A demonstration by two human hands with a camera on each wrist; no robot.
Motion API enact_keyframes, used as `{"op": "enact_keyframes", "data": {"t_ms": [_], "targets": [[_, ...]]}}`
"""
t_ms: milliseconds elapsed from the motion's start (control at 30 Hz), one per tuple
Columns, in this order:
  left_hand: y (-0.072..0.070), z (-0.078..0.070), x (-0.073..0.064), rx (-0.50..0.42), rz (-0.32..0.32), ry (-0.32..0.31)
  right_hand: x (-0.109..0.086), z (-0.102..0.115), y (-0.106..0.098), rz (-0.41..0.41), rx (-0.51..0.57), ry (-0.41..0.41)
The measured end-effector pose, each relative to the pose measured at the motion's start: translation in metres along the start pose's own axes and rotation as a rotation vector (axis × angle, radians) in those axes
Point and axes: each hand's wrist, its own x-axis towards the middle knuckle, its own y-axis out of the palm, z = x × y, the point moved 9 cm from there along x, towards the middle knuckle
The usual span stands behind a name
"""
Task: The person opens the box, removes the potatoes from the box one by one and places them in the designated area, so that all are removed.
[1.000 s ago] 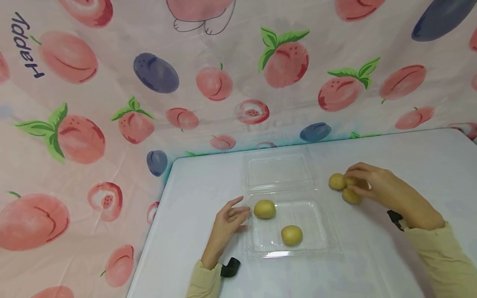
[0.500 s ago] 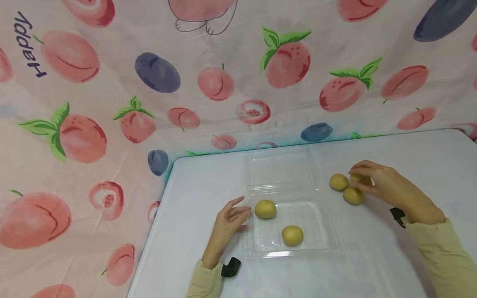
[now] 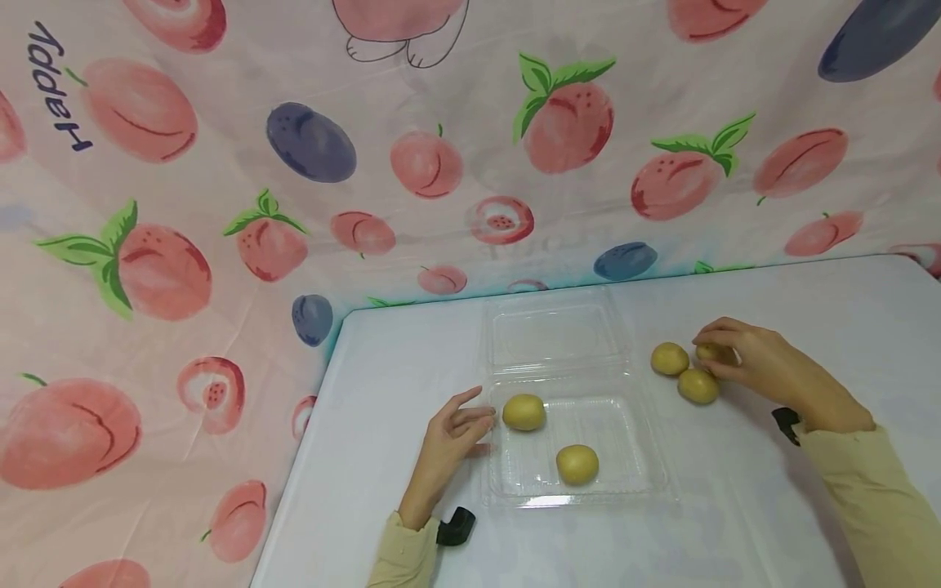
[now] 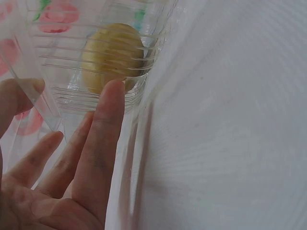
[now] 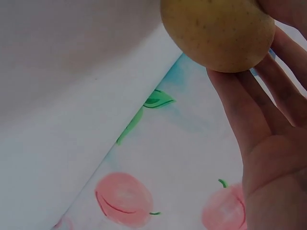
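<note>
My right hand (image 3: pixel 760 367) pinches a small yellow potato (image 5: pixel 218 36), speckled skin showing in the right wrist view, between thumb and fingers. Close beside it on the table lie two more potatoes, one at the left (image 3: pixel 669 359) and one in front (image 3: pixel 698 387). At the middle stands a clear plastic container (image 3: pixel 610 441), lid flipped back, holding a potato near its left wall (image 3: pixel 524 412) and another near its front (image 3: pixel 577 465). The left hand (image 3: pixel 448 433) holds the container's left rim lightly, thumb over the edge and fingers against the ribbed wall in the left wrist view.
The container's transparent lid (image 3: pixel 551 339) lies flat behind it, joined along its back edge. A white-covered table (image 3: pixel 750 523) carries everything. Fruit-printed cloth (image 3: pixel 456 98) hangs along the back and left sides.
My right hand has drawn one potato slightly right, opening a gap from the two beside it. The left hand stays at the container's rim.
</note>
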Motion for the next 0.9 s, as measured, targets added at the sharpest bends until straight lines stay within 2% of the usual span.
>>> {"op": "enact_keyframes", "data": {"t_ms": [300,533,900], "targets": [[-0.001,-0.001,0.0,0.014,-0.002,0.011,0.004,-0.007,0.009,0.072,0.015,0.037],[0.0,0.001,0.001,-0.005,0.0,0.002,0.004,-0.009,0.013,0.098,0.025,0.028],[0.0,0.001,0.0,-0.005,0.009,0.002,0.006,-0.013,0.026,0.215,0.064,0.125]]}}
